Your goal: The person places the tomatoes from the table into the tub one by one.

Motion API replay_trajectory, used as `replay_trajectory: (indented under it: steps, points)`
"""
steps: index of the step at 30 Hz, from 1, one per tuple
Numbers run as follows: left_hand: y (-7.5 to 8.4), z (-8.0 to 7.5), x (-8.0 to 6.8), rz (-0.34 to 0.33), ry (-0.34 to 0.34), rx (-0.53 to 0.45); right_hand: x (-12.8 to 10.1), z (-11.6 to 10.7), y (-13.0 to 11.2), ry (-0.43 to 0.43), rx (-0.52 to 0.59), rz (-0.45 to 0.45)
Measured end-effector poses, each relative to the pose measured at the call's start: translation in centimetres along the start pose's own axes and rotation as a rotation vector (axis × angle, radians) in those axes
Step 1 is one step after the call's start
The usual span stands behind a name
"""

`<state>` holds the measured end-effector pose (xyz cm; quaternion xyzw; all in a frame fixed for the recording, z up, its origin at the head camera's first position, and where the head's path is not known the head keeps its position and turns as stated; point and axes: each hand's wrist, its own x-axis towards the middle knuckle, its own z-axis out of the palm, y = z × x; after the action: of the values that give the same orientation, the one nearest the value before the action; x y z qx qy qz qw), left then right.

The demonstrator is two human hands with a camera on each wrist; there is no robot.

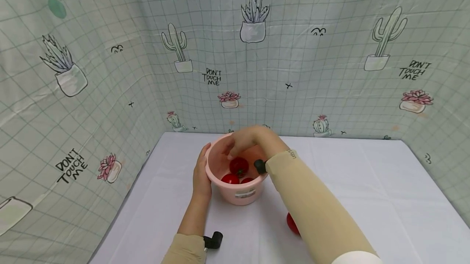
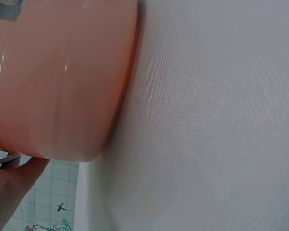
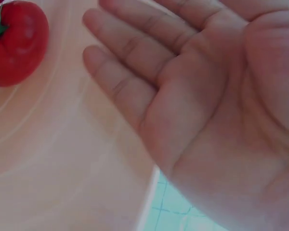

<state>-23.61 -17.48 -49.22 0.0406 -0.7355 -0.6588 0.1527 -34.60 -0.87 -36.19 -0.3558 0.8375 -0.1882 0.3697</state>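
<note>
Fingers of right hand (image 1: 247, 139) were straight, loosely spread, empty, over pink bowl (image 1: 220, 182); top tomato (image 1: 239, 165) just below them. Left hand (image 1: 201, 174) gripped bowl's rim.

The round pink plastic tub (image 1: 220, 164) looks smooth with a soft sheen, faint highlights streaking its outer wall, and a paper-like label (image 1: 245, 194) is stuck on its front. The round red tomatoes (image 1: 239, 166) inside have glossy, taut skin. The white cloth-covered counter (image 1: 367, 190) is matt with a fine woven grain. The cactus-print backdrop sheet (image 1: 293, 64) is thin, creased and slightly shiny.
</note>
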Motion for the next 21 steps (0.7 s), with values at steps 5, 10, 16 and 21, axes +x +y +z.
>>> replay_trajectory:
  steps: [5,10,16,21]
  points:
    - [0.0,0.1,0.0,-0.013,-0.003,-0.014,-1.0,-0.4,-0.1,0.030,-0.001,-0.061]
    - [0.1,0.0,-0.1,-0.016,-0.007,-0.032,-2.4,-0.9,0.2,0.068,-0.025,-0.134]
    - [0.0,0.1,-0.1,-0.012,0.007,-0.024,-5.4,-0.9,0.6,0.115,0.005,-0.233]
    - [0.0,0.3,-0.1,-0.012,0.016,-0.020,-8.7,-0.4,2.1,0.197,0.027,-0.225]
